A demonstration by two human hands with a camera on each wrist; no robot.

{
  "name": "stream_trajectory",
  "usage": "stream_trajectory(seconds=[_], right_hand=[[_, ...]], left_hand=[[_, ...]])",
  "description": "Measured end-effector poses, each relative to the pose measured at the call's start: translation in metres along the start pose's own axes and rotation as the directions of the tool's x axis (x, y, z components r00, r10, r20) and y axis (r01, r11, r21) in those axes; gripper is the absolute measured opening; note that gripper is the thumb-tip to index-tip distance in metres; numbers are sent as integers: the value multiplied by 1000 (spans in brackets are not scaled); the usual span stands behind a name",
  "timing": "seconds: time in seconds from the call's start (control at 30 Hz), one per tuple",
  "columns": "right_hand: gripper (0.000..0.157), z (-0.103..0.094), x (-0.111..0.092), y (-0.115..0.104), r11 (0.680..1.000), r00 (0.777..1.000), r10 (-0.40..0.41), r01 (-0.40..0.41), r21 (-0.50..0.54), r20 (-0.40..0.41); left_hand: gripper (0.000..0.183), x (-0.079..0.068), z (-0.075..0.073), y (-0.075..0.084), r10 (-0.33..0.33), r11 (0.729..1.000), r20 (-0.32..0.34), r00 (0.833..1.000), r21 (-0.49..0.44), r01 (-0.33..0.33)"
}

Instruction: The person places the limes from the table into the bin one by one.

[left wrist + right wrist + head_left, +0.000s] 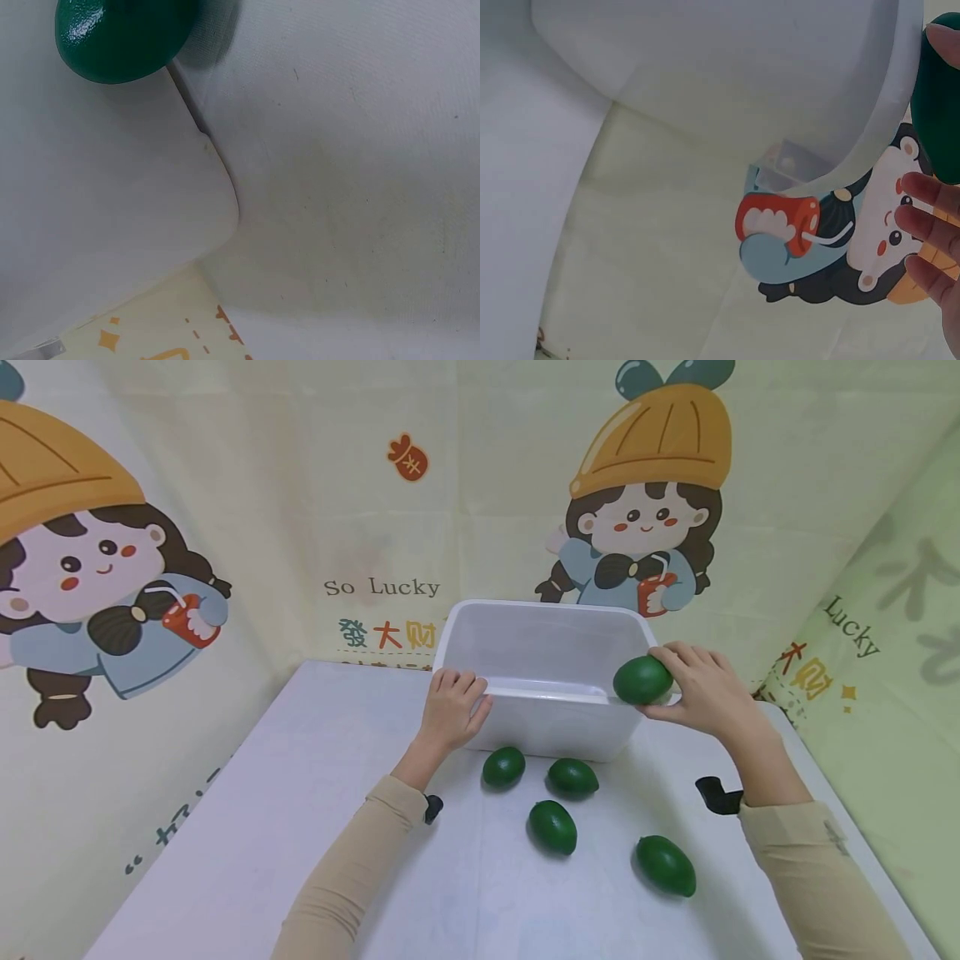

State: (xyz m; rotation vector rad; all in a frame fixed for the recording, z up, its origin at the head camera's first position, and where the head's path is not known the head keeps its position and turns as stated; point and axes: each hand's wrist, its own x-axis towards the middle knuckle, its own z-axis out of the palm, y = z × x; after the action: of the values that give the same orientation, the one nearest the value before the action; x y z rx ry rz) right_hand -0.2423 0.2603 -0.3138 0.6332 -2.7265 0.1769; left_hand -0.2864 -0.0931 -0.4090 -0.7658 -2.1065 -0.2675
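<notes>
A white plastic bin (547,727) stands on the table. My left hand (452,706) grips its front rim near the left corner, fingers over the edge; that hand does not show in the left wrist view. Between thumb and fingers my right hand (701,689) holds a green lime (642,680) at the bin's right front corner, level with the rim. The right wrist view shows this lime (937,105) beside the bin's wall (727,82). Several more limes lie before the bin, among them one close to its front (503,768). Part of the bin's floor is hidden by its front wall.
Another lime (666,865) lies apart, toward the table's right front. The white table (315,793) ends at a printed cloth wall (375,527) behind the bin and at the sides. Black straps (718,796) stick out by the wrists.
</notes>
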Motion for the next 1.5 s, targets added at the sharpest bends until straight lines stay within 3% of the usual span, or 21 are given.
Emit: stream_trajectory(seconds=[0.57,1.5], right_hand=[[79,1,22,1,999,998,42,-41,-7,49],[79,29,54,2,988,978,141,-149,48,154]], left_hand=[[47,0,-1,0,-2,1000,-7,1000,1,2],[43,-2,0,1,0,1000,-13,1000,4,0]])
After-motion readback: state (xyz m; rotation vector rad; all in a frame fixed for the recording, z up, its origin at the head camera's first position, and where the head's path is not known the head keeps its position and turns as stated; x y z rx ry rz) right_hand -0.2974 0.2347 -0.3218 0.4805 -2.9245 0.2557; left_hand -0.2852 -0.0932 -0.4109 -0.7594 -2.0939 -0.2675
